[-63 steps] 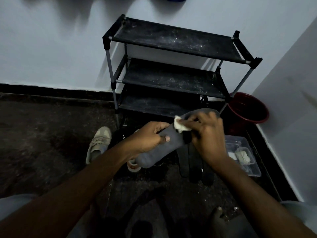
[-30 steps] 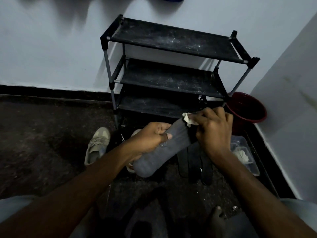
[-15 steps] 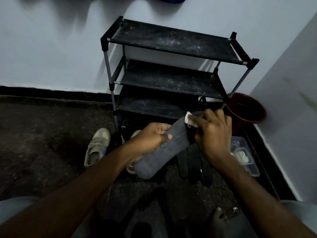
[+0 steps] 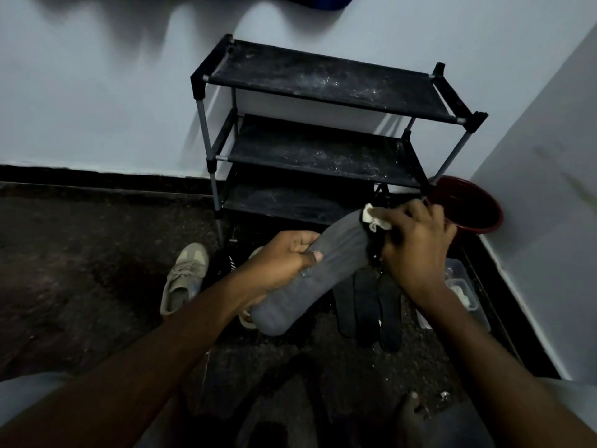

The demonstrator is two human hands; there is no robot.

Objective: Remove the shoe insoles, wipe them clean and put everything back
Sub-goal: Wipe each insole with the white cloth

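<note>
On the insole (image 4: 326, 270), right hand (image 4: 416, 250) half-hides wipe (image 4: 376, 219).

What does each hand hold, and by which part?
Left hand grips the grey insole at its middle edge; right hand pinches a white wipe against the insole's far end.

The shoe rack (image 4: 323, 82) has matt black cloth shelves, dusty with pale specks, on smooth grey metal tubes with black plastic joints. In front of it the grey insole (image 4: 310, 276) looks like matt cloth, and the white cloth (image 4: 376, 218) on it is crumpled. Right of the rack, the red bucket (image 4: 468, 202) is glossy plastic, the box (image 4: 457, 268) clear plastic. The floor (image 4: 80, 270) is rough and speckled.
</note>
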